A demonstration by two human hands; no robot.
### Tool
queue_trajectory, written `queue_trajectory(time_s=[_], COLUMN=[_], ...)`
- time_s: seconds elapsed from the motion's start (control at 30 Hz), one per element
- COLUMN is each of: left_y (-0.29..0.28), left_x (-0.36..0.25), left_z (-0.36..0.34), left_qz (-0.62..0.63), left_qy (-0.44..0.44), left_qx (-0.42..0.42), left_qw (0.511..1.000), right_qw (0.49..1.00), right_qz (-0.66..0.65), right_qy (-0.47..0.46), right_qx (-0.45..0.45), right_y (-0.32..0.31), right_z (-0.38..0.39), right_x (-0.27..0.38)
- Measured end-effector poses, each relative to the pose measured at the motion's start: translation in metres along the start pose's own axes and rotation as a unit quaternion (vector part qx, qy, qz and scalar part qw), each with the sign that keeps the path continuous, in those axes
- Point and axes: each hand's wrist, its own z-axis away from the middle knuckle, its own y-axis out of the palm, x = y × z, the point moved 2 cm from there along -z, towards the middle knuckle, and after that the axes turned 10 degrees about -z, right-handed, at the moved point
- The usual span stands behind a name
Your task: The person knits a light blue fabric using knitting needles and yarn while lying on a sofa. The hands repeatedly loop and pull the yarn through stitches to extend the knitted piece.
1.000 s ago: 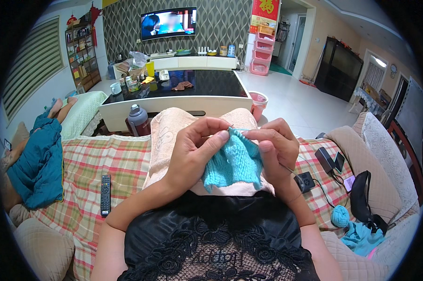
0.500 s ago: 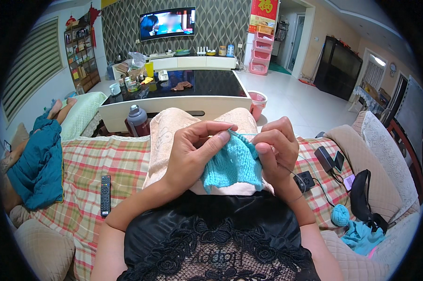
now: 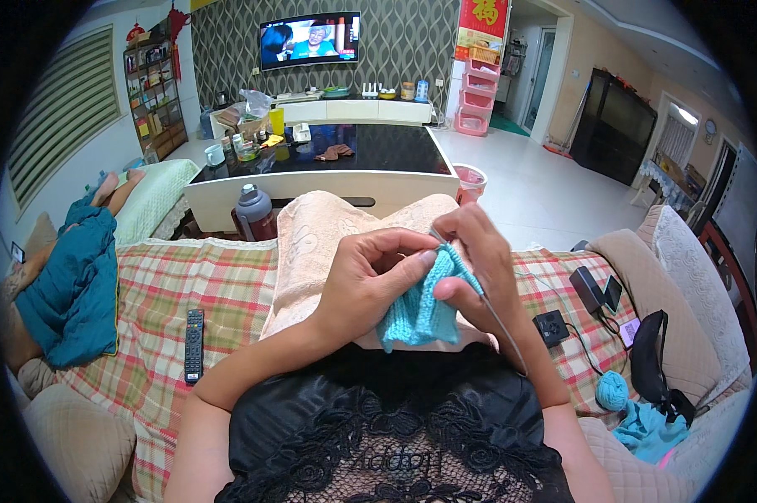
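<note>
My left hand (image 3: 360, 283) is closed on a turquoise knitted piece (image 3: 412, 320) above my lap, thumb and index finger pinching near its top edge. My right hand (image 3: 479, 261) grips the same piece at the upper right, against a thin needle (image 3: 501, 325) that carries its stitches and trails down beside my wrist. The fingertips of both hands nearly meet at the top of the knitting. A pale peach towel (image 3: 303, 239) lies under the work, across my legs. A turquoise ball of yarn (image 3: 612, 391) rests to my right on the seat.
A person's legs (image 3: 120, 186) and teal cover (image 3: 67, 298) are at left. A remote (image 3: 194, 344) lies on the plaid throw (image 3: 152, 390). Chargers (image 3: 550, 327), phones (image 3: 612, 295) and a black strap (image 3: 646, 356) lie right. A thermos (image 3: 253, 214) stands before the coffee table (image 3: 320, 184).
My right hand has turned inward and risen, bringing the needle more upright. The knitted piece is now folded narrower and sits slightly right. The view has shifted a little.
</note>
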Motion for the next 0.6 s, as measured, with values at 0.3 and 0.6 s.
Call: queue_trajectory(time_s=[0.3, 0.6], left_y=[-0.003, -0.003], left_x=[-0.003, 0.002], left_z=[-0.002, -0.001], left_qz=[0.010, -0.005], left_qy=[0.016, 0.005], left_qx=[-0.036, 0.013], left_qw=[0.999, 1.000], right_qw=[0.985, 0.990], right_qz=[0.080, -0.010], right_qy=[-0.089, -0.093], right_qx=[-0.124, -0.106], right_y=[-0.010, -0.008], right_z=[0.015, 0.011], right_x=[0.003, 0.000])
